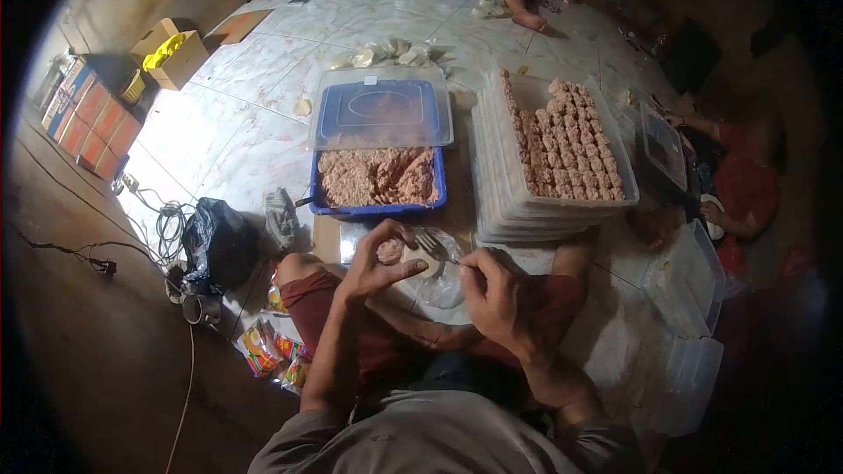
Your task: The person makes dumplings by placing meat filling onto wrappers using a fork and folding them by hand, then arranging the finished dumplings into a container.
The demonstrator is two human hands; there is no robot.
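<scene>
My left hand (376, 265) is cupped, thumb stretched away from the curved fingers, with a pink lump of minced meat (389, 251) in its hollow. A fork (434, 246) is gripped by its handle in my right hand (493, 291), tines pointing at my left hand. Below both hands lies a clear plastic bag (441, 288) with pale round sheets. Ahead, a blue tub (378, 210) of minced meat stands partly covered by a clear lid (384, 112).
Right of the tub, stacked clear trays (518, 215) hold rows of meat dumplings (569, 145). A black bag (219, 241), cables and a metal mug (201, 309) lie left. Snack packets (261, 348) sit by my leg. A person (746, 175) sits at the right.
</scene>
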